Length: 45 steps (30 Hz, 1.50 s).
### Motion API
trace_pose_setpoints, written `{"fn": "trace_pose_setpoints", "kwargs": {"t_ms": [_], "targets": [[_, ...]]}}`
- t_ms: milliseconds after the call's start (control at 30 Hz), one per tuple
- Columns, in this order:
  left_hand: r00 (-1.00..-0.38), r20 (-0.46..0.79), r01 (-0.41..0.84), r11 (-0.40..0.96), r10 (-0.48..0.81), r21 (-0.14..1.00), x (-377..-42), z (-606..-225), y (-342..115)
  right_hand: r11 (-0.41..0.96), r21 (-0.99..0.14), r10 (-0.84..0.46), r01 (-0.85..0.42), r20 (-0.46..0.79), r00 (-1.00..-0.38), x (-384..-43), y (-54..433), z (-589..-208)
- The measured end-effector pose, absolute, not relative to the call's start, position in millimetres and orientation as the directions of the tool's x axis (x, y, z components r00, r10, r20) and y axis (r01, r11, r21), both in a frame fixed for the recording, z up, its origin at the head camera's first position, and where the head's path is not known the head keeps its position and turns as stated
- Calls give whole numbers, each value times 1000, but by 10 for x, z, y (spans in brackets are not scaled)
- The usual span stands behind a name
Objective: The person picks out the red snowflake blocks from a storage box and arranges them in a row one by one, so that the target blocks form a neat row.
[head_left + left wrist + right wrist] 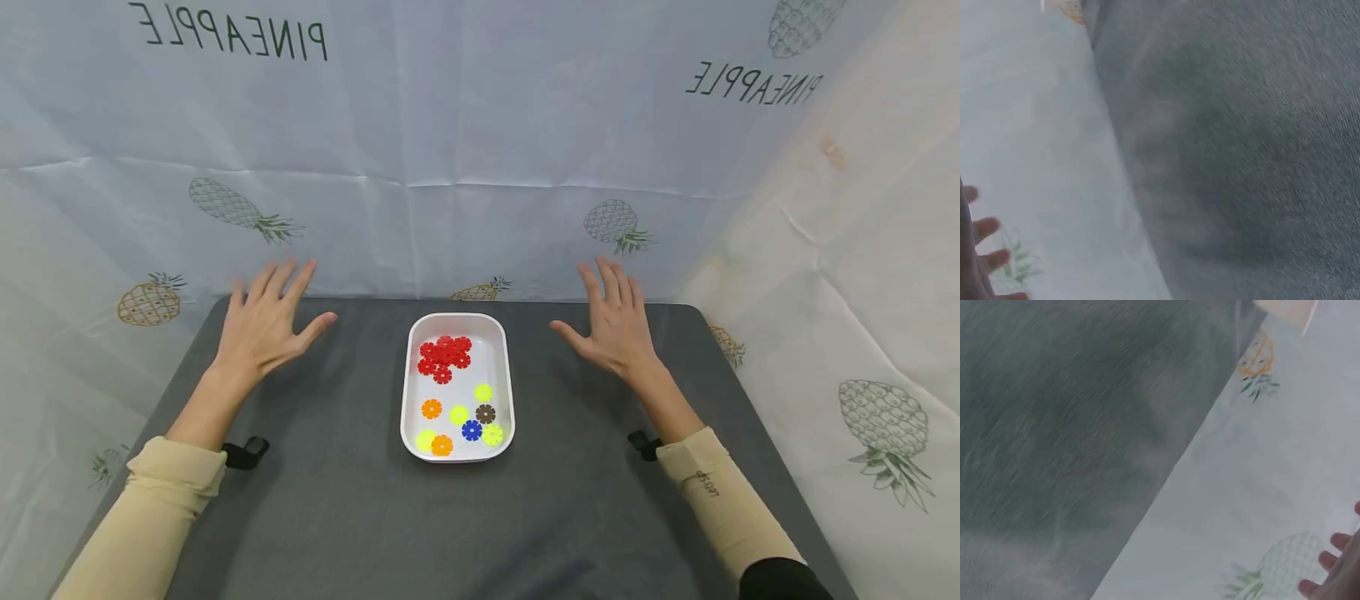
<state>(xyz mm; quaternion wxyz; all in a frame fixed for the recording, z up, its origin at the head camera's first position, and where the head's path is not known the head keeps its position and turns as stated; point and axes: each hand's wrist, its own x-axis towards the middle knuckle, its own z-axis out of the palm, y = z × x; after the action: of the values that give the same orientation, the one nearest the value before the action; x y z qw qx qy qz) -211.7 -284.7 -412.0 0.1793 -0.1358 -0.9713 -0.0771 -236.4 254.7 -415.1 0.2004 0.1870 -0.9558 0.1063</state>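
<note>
A white tray (pixel 495 354) stands at the middle of the dark table in the head view. Toward its far end lies a cluster of red notched discs (pixel 444 354). Loose in the near half are yellow discs (pixel 459 415), orange discs (pixel 431 408), a blue disc (pixel 472 430) and a brown disc (pixel 486 414). To the left of the tray my left hand (pixel 262 325) is held over the table with fingers spread, holding nothing. My right hand (pixel 617 325) is on the other side, likewise spread and holding nothing. Both wrist views catch only fingertips at a lower corner.
The dark grey table (pixel 450 533) has its far edge against a pale curtain (pixel 480 125) printed with pineapples. Curtain cloth also hangs along the left and right sides. A black strap (pixel 246 453) is at the left wrist and another black strap (pixel 645 445) at the right.
</note>
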Motion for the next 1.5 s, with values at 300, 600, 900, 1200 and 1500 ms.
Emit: {"fn": "trace_pose_setpoints", "kwargs": {"t_ms": [300, 600, 900, 1200, 1500], "targets": [[-962, 199, 251, 895, 187, 368, -1988, -3998, -2624, 792, -421, -327, -442, 318, -890, -2332, 2140, -3984], [-966, 42, 232, 782, 256, 578, -1895, -4005, -2340, 607, -658, -450, -446, 178, -875, -2374, 1671, -3738], [-922, -98, 184, 646, 374, 741, -1734, -4108, -1992, 501, -759, -657, -414, -22, -754, -2582, 1247, -3816], [-908, -211, -13, 480, 362, 877, -1625, -4277, -1748, 505, -809, -718, -302, -198, -667, -2747, 846, -4101], [-918, -205, -85, 335, 339, 938, -1564, -4460, -1706, 592, -761, -661, -264, -272, -700, -2860, 597, -4404]]}}
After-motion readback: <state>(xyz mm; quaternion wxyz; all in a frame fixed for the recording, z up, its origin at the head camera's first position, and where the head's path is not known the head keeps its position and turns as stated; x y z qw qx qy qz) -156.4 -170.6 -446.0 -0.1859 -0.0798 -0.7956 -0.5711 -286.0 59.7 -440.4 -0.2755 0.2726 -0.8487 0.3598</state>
